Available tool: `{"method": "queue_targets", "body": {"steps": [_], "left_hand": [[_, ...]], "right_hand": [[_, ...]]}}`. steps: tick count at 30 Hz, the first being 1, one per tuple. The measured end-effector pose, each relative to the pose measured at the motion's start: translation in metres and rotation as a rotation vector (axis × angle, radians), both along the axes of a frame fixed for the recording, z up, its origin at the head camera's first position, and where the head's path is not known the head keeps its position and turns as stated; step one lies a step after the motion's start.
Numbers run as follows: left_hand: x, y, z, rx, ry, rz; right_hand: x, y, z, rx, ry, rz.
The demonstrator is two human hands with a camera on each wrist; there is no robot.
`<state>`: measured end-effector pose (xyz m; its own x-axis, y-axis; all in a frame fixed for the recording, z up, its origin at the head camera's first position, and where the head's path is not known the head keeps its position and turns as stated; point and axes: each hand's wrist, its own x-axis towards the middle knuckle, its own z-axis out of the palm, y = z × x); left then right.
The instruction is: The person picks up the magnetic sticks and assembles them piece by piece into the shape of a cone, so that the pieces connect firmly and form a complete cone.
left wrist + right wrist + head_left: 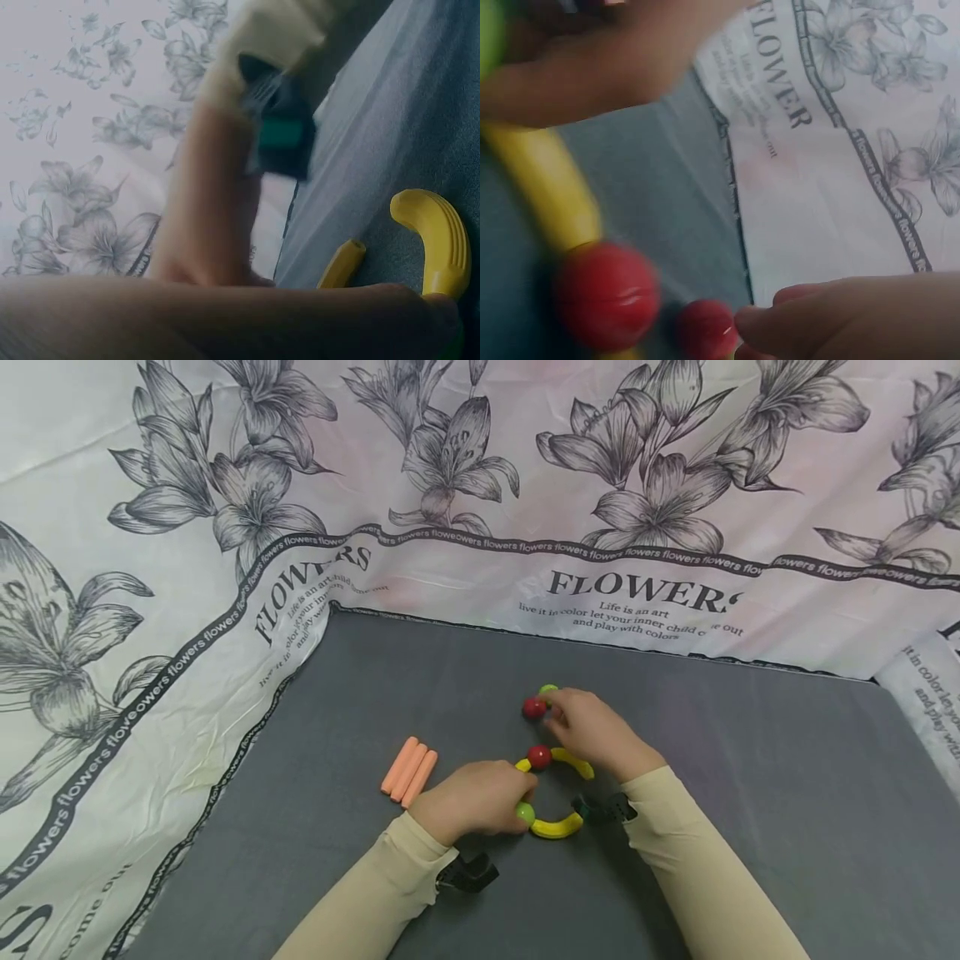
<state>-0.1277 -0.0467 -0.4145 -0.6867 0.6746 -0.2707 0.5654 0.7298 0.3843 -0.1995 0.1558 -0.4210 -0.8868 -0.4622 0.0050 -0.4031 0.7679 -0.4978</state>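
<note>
On the grey mat (750,793) lies a partial ring of yellow curved pieces (557,828) joined by a red ball (539,757) and a green ball (525,812). My left hand (476,797) grips the ring's left side, fingers curled over it. Beyond the ring lie a loose red ball (534,707) and a green ball (548,690). My right hand (588,727) reaches over the ring and pinches that red ball (705,328) with its fingertips (769,322). The left wrist view shows a yellow curve (439,240) by the left hand. The ring's red ball (606,295) is blurred.
Three orange sticks (408,771) lie side by side left of my left hand. A white cloth printed with grey flowers (450,485) rises behind and to the left of the mat. Both arms wear cream sleeves and black wrist mounts (467,872).
</note>
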Motion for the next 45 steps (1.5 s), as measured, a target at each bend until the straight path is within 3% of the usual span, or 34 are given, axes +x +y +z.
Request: {"method": "queue_targets", "body": {"steps": [5,11,17,24,36,45], "left_hand": [[0.002,0.004,-0.004,0.003,0.007,-0.033],[0.003,0.006,-0.006,-0.003,0.009,-0.039],[0.003,0.004,-0.004,0.002,0.015,-0.034],[0.002,0.001,-0.002,0.002,0.008,-0.025],[0.001,0.001,0.0,-0.01,-0.013,-0.005],[-0.001,-0.003,-0.003,-0.009,-0.012,0.005]], "right_hand": [[-0.011,-0.008,0.002,0.066,-0.014,-0.002],[-0.017,-0.009,-0.01,0.191,0.022,0.018],[-0.015,-0.008,-0.018,0.199,0.042,-0.004],[0.005,0.0,-0.014,0.159,0.073,-0.032],[0.054,0.042,0.0,0.005,0.026,-0.144],[0.079,0.057,-0.008,-0.038,-0.028,-0.13]]}}
